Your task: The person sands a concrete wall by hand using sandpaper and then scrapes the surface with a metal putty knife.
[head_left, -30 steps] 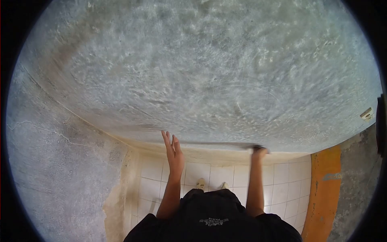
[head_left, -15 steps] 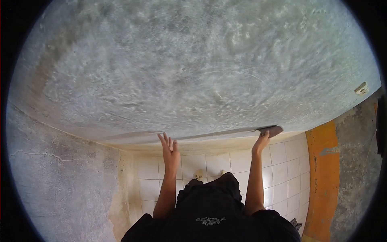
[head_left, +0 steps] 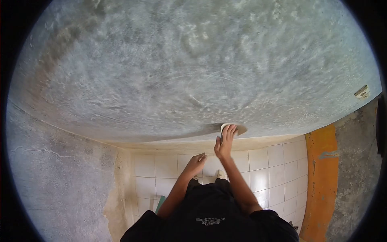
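Note:
My right hand (head_left: 224, 146) presses a curved sheet of sandpaper (head_left: 242, 129) to the lower part of the grey wall (head_left: 193, 88). The sheet's pale side faces me, and its edge bends up around my fingers. Lower and to the left, apart from the wall, is my left hand (head_left: 196, 164). Its fingers are curled closed, and what they hold, if anything, I cannot make out. The wall's plaster is rough and blotchy, with faint curved scratches above my right hand.
White floor tiles (head_left: 258, 179) lie below the wall. A green object (head_left: 160, 203) shows beside my left arm. An electrical socket (head_left: 362, 92) sits on the wall at far right, above an orange painted strip (head_left: 322, 161). A cracked side wall (head_left: 60, 169) stands left.
My right hand has moved left along the wall with the sandpaper, whose pale side now shows. My left hand has dropped away from the wall, moved right and closed. The green object has come into view.

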Demonstrator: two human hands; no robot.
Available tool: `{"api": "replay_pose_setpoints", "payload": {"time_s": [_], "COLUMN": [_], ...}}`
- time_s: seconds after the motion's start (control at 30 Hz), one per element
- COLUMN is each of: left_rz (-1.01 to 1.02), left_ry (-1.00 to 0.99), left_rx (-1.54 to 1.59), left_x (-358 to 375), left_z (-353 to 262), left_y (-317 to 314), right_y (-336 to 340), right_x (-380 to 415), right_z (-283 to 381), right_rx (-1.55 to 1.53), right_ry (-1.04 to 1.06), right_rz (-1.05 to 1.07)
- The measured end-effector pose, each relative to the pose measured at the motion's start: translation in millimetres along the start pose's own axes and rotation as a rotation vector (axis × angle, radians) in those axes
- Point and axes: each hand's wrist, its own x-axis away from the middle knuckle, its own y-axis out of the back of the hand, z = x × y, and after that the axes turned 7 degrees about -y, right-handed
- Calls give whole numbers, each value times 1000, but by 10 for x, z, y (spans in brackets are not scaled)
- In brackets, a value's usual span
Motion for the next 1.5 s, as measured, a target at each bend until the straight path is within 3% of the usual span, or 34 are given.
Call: {"api": "replay_pose_setpoints", "payload": {"time_s": [0.07,0.1,0.2,0.23,0.27,0.33,0.37,0.47,0.5,0.6,0.67,0.8,0.9,1.0,1.07,1.17,1.3,1.4,1.47,1.5], "left_rz": [-330,-395,-618,-579,-653,-798,-830,-869,-846,-888,-822,-1109,-1293,-1496,-1622,-1334,-1211,-1418,-1627,-1597], "left_ry": [-162,-221,-637,-743,-771,-823,-740,-533,-494,-528,-509,-227,-67,-180,-408,-481,-659,-422,-379,-348], "left_rx": [127,147,-74,-71,-206,-486,-466,-419,-422,-272,-83,247,616,606,241,44,-154,132,456,802], "left_x": [132,222,438,535,556,406,242,-167,-231,-245,-212,-516,-393,-379,-641,-861,-1097,-1106,-1203,-1275], "left_z": [-227,-581,-1269,-1365,-1495,-1777,-1813,-1695,-1649,-1787,-1870,-1739,-2079,-2025,-1628,-1443,-1154,-880,-341,-108], "left_y": [-170,-104,33,30,-3,-65,-64,-126,-157,-163,-81,85,304,359,259,-488,-985,-481,14,68], "right_y": [262,431,847,883,887,810,766,751,781,987,1409,1753,1866,1960,2000,2010,1921,1937,1906,1915], "right_x": [-345,-520,-1085,-1233,-1307,-1348,-1368,-1287,-1272,-1256,-1224,-1098,-1010,-975,-986,-1059,-1171,-1326,-1385,-1389], "right_z": [41,172,658,813,898,897,882,776,769,545,644,348,79,-97,-223,-345,-397,-358,-352,-422], "right_rx": [115,127,129,108,87,95,99,-142,-199,-76,-111,-209,-265,-270,-236,-261,-373,-328,-428,-450], "right_ry": [176,265,550,646,741,889,964,541,527,829,708,359,76,32,90,187,241,215,123,126], "right_rz": [-42,50,317,407,495,425,385,726,705,577,556,357,259,207,141,10,-311,-419,-348,-327]}}
